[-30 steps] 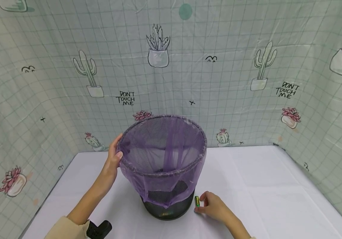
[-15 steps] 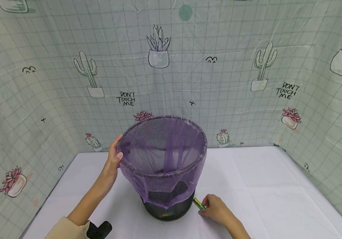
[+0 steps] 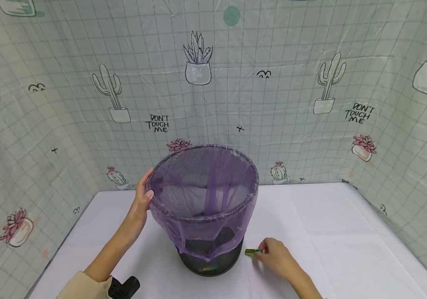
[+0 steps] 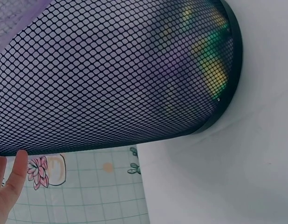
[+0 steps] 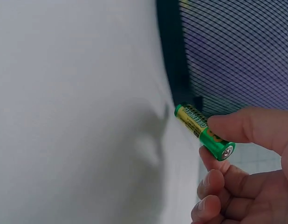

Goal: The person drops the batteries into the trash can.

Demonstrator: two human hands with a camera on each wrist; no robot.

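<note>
A black mesh wastebasket (image 3: 213, 265), lined with a purple bag (image 3: 177, 232) folded over its rim, stands upright on the table. Against the left outer side of its rim rests my left hand (image 3: 142, 197), fingers extended and thumb at the near side. Fingertips (image 4: 20, 161) touch the basket's side in the left wrist view. Low at the basket's right, my right hand (image 3: 276, 258) pinches a green-and-yellow battery (image 5: 200, 126) between thumb and fingers. Its free end points at the basket's base. Blurred green and yellow shapes (image 4: 211, 70) show through the mesh near the bottom.
A white cloth covers the table (image 3: 310, 232). Grid-patterned curtains (image 3: 235, 104) with cactus drawings enclose the back and sides. A black device (image 3: 123, 287) sits at my left wrist, by the beige sleeve (image 3: 86, 286).
Held in my right hand, the battery has turned from nearly upright to lying level, and the hand has shifted slightly right. The left hand and the wastebasket stay put.
</note>
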